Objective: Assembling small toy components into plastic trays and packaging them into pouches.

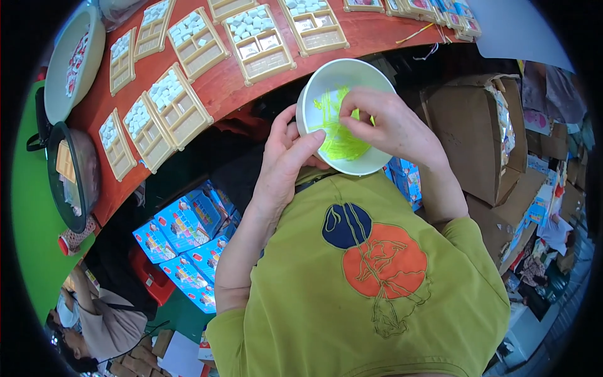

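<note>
A white bowl is tilted in front of my chest, past the table's near edge. My left hand is closed on its left rim, with the thumb over the edge and the fingers underneath. Inside the bowl lies a loose heap of thin neon yellow-green sticks. My right hand reaches into the bowl from the right, its fingers curled and pinched together at the sticks. Some yellow-green shows between those fingertips, but how many sticks they hold is hidden.
On the red table stand several beige compartment trays with white cubes. A large pale bowl and a dark-rimmed tub stand at the left. Blue printed boxes lie below; cardboard boxes stand right. Another person is lower left.
</note>
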Tool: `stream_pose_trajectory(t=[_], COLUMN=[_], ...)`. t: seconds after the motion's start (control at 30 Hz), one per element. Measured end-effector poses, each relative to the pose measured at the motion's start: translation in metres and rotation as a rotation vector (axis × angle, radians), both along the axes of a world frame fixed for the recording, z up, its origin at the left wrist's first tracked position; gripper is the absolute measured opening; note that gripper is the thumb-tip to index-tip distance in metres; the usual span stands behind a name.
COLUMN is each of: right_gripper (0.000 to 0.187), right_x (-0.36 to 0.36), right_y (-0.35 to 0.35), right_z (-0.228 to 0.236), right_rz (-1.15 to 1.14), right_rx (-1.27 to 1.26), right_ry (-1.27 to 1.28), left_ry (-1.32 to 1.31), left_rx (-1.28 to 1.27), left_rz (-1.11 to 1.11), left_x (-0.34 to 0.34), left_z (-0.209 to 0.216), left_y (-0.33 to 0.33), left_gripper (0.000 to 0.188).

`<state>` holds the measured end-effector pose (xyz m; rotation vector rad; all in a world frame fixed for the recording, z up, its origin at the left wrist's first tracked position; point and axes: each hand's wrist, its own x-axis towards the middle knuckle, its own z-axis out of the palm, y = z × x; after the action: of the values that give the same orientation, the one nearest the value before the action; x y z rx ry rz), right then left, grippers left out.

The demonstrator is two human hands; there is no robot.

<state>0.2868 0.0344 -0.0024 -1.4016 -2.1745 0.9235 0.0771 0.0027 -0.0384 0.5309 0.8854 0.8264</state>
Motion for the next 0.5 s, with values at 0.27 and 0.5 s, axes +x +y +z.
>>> stream_pose_trajectory(t=[0.27, 0.5], right_gripper=[0.009, 0.013], right_x=[0.001, -0.007], right_y=[0.085, 0.100], right_z=[0.000, -0.021], right_rz=[-0.018, 0.062], right_rx=[0.365, 0.541], right_ry=[-0.001, -0.219], left_ry=[0.007, 0.022], left_rx=[-0.053, -0.055], left_rz=[-0.038, 0.006], left_x=[-0.003, -0.012], left_z=[0.000, 0.008], left_y=[-0.003, -0.005], left_gripper=[0.072, 0.070])
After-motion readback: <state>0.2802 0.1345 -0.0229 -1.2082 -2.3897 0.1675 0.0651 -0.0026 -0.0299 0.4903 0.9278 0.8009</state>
